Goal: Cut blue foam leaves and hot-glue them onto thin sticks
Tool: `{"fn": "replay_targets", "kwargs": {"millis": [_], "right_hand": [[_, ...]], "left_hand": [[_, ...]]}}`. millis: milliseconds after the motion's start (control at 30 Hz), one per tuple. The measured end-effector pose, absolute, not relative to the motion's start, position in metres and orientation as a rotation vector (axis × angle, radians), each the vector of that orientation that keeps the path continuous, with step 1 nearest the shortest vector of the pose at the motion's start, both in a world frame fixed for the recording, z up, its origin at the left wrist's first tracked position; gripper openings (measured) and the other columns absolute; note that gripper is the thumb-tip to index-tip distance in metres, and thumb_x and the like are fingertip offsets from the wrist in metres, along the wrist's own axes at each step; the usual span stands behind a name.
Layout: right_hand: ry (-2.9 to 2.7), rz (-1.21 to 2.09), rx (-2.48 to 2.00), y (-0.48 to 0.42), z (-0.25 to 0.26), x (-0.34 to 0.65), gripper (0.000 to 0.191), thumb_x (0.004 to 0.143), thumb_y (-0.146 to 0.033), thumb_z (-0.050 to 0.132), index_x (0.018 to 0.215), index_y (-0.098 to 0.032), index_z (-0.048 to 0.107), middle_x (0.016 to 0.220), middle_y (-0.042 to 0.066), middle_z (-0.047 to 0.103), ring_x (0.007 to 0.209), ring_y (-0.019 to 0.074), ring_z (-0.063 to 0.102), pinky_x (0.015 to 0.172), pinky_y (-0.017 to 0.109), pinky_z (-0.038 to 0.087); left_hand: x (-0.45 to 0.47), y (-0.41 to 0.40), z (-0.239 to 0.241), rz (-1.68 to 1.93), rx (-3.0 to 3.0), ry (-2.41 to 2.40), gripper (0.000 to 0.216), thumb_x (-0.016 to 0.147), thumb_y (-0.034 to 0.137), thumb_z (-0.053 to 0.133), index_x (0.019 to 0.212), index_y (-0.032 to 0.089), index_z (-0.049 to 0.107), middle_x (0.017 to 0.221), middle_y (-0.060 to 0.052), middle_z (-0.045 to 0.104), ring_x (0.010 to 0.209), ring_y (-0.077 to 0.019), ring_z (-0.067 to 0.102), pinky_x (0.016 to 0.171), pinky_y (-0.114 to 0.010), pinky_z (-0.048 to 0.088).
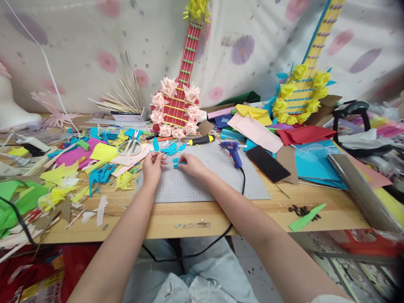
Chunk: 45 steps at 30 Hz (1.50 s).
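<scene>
Over the left half of the grey cutting mat (pixel 208 185), my two hands work close together. My left hand (pixel 152 167) is closed in a pinch. A blue paper leaf (pixel 155 144) shows just above its fingertips, and I cannot tell whether they hold it. My right hand (pixel 191 165) pinches a small blue paper strip (pixel 176 163), its fingers curled downward. Behind both hands lie cut blue paper pieces (pixel 170 149). A yellow-and-black utility knife (pixel 202 140) rests at the mat's back edge. The blue hot glue gun (pixel 232 152) lies right of my right hand.
Scissors (pixel 130 145) and paper scraps (pixel 101 153) crowd the left. A phone (pixel 267 163) and blue sheets (pixel 317 164) lie right. Behind stand a red paper guitar (pixel 176 107) and a yellow one (pixel 311 94). The glue gun's cord (pixel 244 181) drops over the table's front edge.
</scene>
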State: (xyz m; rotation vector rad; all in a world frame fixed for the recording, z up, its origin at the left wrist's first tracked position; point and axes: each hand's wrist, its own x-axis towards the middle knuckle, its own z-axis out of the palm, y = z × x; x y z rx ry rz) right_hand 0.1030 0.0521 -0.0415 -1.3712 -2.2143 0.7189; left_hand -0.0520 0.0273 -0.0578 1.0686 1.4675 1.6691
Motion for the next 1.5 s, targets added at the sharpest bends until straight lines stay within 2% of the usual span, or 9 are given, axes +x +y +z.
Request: {"fn": "replay_targets", "kwargs": {"millis": [200, 400, 533, 733, 900, 1067, 1233, 1367, 1500], "right_hand": [[-1.973, 1.043, -1.160, 0.057, -0.038, 0.132, 0.009, 0.066, -0.012, 0.055, 0.073, -0.017, 0.053, 0.066, -0.003, 0.056, 0.062, 0.0088, 0.051, 0.060, 0.022, 0.039], [-2.120, 0.774, -1.242, 0.045, -0.043, 0.133, 0.012, 0.067, -0.023, 0.061, 0.076, -0.017, 0.056, 0.072, 0.000, 0.057, 0.064, 0.0104, 0.049, 0.063, 0.025, 0.039], [-2.124, 0.602, -1.209, 0.040, -0.048, 0.125, 0.012, 0.070, -0.025, 0.060, 0.078, -0.016, 0.057, 0.078, 0.002, 0.057, 0.073, 0.0117, 0.049, 0.071, 0.027, 0.039], [-1.828, 1.058, -1.011, 0.043, -0.055, 0.116, 0.018, 0.068, -0.026, 0.059, 0.083, -0.016, 0.055, 0.082, 0.000, 0.059, 0.069, 0.0096, 0.052, 0.066, 0.024, 0.042], [-1.673, 1.224, -0.893, 0.043, -0.059, 0.108, 0.010, 0.066, -0.024, 0.055, 0.073, -0.017, 0.051, 0.069, -0.003, 0.056, 0.065, 0.0098, 0.052, 0.066, 0.024, 0.042], [-1.699, 1.219, -0.945, 0.044, -0.056, 0.114, 0.009, 0.066, -0.022, 0.058, 0.072, -0.016, 0.053, 0.068, -0.003, 0.057, 0.062, 0.0091, 0.051, 0.064, 0.024, 0.042], [-2.050, 0.827, -1.110, 0.041, -0.045, 0.129, 0.008, 0.070, -0.013, 0.055, 0.074, -0.016, 0.060, 0.071, 0.000, 0.061, 0.067, 0.0108, 0.052, 0.067, 0.024, 0.040], [-2.224, 0.397, -1.155, 0.041, -0.040, 0.133, 0.012, 0.074, -0.011, 0.052, 0.077, -0.017, 0.062, 0.075, 0.003, 0.063, 0.075, 0.0142, 0.051, 0.073, 0.027, 0.038], [-2.302, 0.318, -1.131, 0.042, -0.041, 0.133, 0.013, 0.076, -0.012, 0.052, 0.078, -0.018, 0.063, 0.078, 0.003, 0.064, 0.076, 0.0144, 0.051, 0.074, 0.026, 0.037]], "left_hand": [[-0.049, 0.024, -0.057, 1.563, 1.148, 1.466, 0.019, 0.071, 0.035, 0.055, 0.076, 0.017, 0.052, 0.067, -0.002, 0.063, 0.057, -0.0129, 0.061, 0.046, -0.020, 0.042], [-0.046, 0.024, -0.058, 1.572, 1.171, 1.513, 0.018, 0.072, 0.035, 0.054, 0.075, 0.017, 0.052, 0.066, -0.002, 0.063, 0.063, -0.0140, 0.061, 0.051, -0.022, 0.044], [-0.041, 0.021, -0.056, 1.576, 1.339, 1.543, 0.016, 0.073, 0.033, 0.054, 0.073, 0.018, 0.055, 0.074, -0.003, 0.063, 0.075, -0.0147, 0.060, 0.063, -0.025, 0.046], [-0.014, 0.016, -0.054, 1.603, 1.413, 1.493, 0.013, 0.067, 0.030, 0.061, 0.072, 0.018, 0.061, 0.103, -0.007, 0.052, 0.102, -0.0182, 0.049, 0.072, -0.027, 0.046], [-0.003, 0.016, -0.057, 1.560, 1.355, 1.359, 0.015, 0.065, 0.032, 0.063, 0.068, 0.018, 0.062, 0.096, -0.005, 0.053, 0.100, -0.0172, 0.049, 0.076, -0.026, 0.043], [-0.015, 0.019, -0.052, 1.538, 1.180, 1.274, 0.027, 0.059, 0.035, 0.067, 0.077, 0.017, 0.058, 0.079, -0.001, 0.057, 0.077, -0.0128, 0.054, 0.069, -0.025, 0.042], [-0.033, 0.020, -0.043, 1.618, 1.045, 1.256, 0.037, 0.055, 0.035, 0.069, 0.084, 0.016, 0.055, 0.081, -0.001, 0.058, 0.072, -0.0120, 0.055, 0.063, -0.024, 0.043], [-0.036, 0.017, -0.042, 1.511, 0.997, 1.231, 0.039, 0.054, 0.031, 0.069, 0.085, 0.015, 0.054, 0.069, 0.001, 0.057, 0.062, -0.0124, 0.057, 0.056, -0.025, 0.045], [-0.032, 0.015, -0.043, 1.442, 1.024, 1.244, 0.038, 0.054, 0.028, 0.069, 0.086, 0.015, 0.054, 0.063, 0.002, 0.057, 0.058, -0.0118, 0.058, 0.054, -0.024, 0.046]]}}
